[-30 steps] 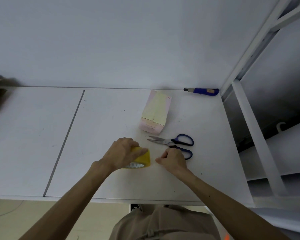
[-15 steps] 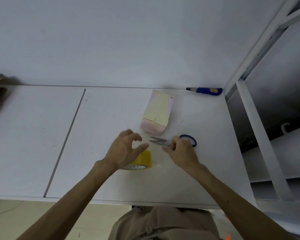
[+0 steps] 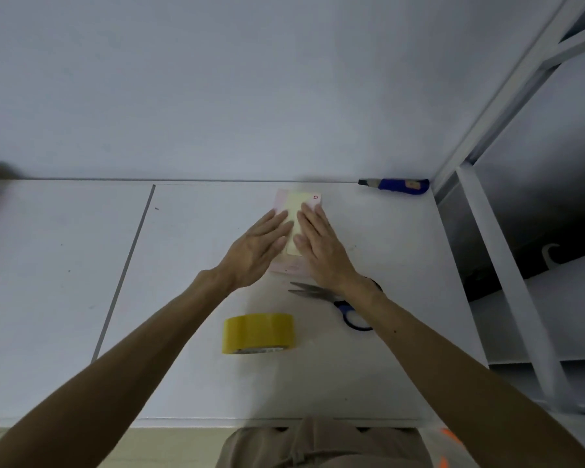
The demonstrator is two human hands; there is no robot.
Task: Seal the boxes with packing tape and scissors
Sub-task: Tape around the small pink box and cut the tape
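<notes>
A small pale pink box [image 3: 293,211] with a yellowish strip of tape along its top lies on the white table [image 3: 196,265]. My left hand [image 3: 257,248] and my right hand [image 3: 321,244] both rest flat on the box top, fingers straight, side by side. A roll of yellow packing tape [image 3: 257,333] stands on the table nearer to me, free of both hands. Scissors with blue handles [image 3: 321,295] lie to the right of the roll, partly under my right wrist.
A blue-handled utility knife [image 3: 397,186] lies at the table's back right corner against the wall. A white metal shelf frame [image 3: 507,265] stands along the right edge. A seam [image 3: 125,268] runs down the tabletop on the left.
My left hand has let go of the tape roll and my right hand has left the scissors. Both hands moved forward onto the box top. The roll now stands alone.
</notes>
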